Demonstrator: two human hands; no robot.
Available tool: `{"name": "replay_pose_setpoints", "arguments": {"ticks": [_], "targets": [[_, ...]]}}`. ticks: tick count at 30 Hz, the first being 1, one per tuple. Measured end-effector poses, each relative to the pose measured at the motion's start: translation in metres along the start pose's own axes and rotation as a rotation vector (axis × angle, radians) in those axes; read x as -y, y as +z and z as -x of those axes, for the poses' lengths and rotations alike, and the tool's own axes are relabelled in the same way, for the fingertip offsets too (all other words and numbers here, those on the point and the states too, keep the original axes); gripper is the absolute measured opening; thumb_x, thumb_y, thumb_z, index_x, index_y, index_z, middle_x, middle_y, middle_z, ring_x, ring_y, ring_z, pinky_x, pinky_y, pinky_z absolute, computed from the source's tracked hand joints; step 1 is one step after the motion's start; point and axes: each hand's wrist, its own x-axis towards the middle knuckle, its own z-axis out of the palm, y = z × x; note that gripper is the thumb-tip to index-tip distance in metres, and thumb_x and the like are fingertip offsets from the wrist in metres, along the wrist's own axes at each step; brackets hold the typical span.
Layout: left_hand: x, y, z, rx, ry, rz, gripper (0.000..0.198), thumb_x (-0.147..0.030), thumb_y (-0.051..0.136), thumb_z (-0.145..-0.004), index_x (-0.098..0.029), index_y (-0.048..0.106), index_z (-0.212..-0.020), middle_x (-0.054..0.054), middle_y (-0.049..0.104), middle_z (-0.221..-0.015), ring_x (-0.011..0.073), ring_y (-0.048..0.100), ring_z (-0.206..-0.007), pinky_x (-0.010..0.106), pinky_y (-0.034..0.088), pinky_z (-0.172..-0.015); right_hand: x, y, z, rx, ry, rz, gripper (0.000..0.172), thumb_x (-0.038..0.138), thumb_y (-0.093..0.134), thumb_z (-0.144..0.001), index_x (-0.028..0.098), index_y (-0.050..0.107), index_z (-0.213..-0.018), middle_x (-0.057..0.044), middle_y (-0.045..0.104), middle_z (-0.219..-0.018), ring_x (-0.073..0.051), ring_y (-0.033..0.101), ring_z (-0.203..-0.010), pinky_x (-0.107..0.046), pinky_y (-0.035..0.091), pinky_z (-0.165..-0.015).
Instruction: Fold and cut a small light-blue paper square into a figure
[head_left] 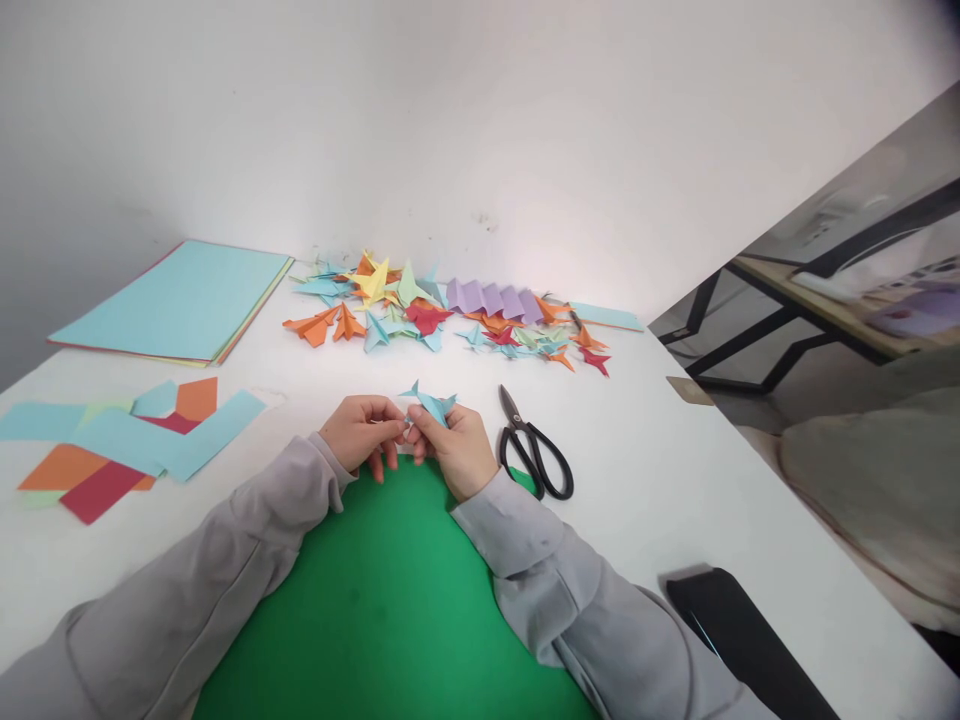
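A small light blue folded paper fish is held above the far edge of a green mat. My right hand grips it between thumb and fingers, and its tail-like tip points up and to the left. Thumb and forefinger of my left hand are pinched together at the paper's near left end, where a bit of blue shows. Part of the fish is hidden behind my fingers. Black-handled scissors lie just right of my right hand, blades pointing away.
Cut paper strips lie at left, before a stack of coloured sheets. Along the wall sit folded paper figures, a pleated purple paper and a blue strip. A black phone-like object lies front right.
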Motion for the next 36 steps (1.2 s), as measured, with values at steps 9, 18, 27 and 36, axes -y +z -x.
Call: {"name": "replay_pose_setpoints", "arguments": {"ticks": [9, 18, 27, 36], "targets": [[0.007, -0.003, -0.003, 0.04, 0.018, -0.038, 0.016, -0.023, 0.062, -0.065, -0.014, 0.049, -0.065, -0.001, 0.055, -0.049, 0.0118, 0.055, -0.038, 0.019, 0.041, -0.026, 0.0, -0.001, -0.001, 0.009, 0.001, 0.018, 0.032, 0.042, 0.069, -0.063, 0.013, 0.059, -0.052, 0.001, 0.058, -0.045, -0.006, 0.048, -0.033, -0.018, 0.041, -0.034], [-0.001, 0.0, 0.001, 0.003, -0.033, 0.038, 0.016, -0.022, 0.061, -0.064, -0.014, 0.048, -0.065, -0.002, 0.054, -0.051, 0.0124, 0.055, -0.037, 0.022, 0.043, -0.026, 0.0, -0.001, 0.0, -0.014, -0.004, 0.005, 0.032, 0.041, 0.069, -0.063, 0.014, 0.058, -0.051, 0.002, 0.057, -0.044, -0.006, 0.047, -0.032, -0.019, 0.04, -0.034], [0.006, 0.001, -0.001, -0.045, 0.038, -0.062, 0.016, -0.026, 0.06, -0.066, -0.015, 0.049, -0.063, -0.002, 0.054, -0.05, 0.0114, 0.053, -0.036, 0.021, 0.041, -0.026, 0.0, 0.0, 0.0, -0.011, -0.008, 0.024, 0.032, 0.041, 0.068, -0.064, 0.014, 0.058, -0.051, 0.002, 0.057, -0.044, -0.006, 0.048, -0.033, -0.018, 0.041, -0.035], [0.015, 0.013, 0.003, -0.336, 0.262, -0.365, 0.01, -0.023, 0.055, -0.067, -0.016, 0.055, -0.059, -0.002, 0.054, -0.044, 0.0105, 0.051, -0.035, 0.021, 0.042, -0.034, 0.001, 0.002, 0.001, -0.02, 0.002, 0.042, 0.033, 0.042, 0.066, -0.065, 0.014, 0.057, -0.05, 0.003, 0.053, -0.038, -0.008, 0.047, -0.031, -0.019, 0.04, -0.032]]}}
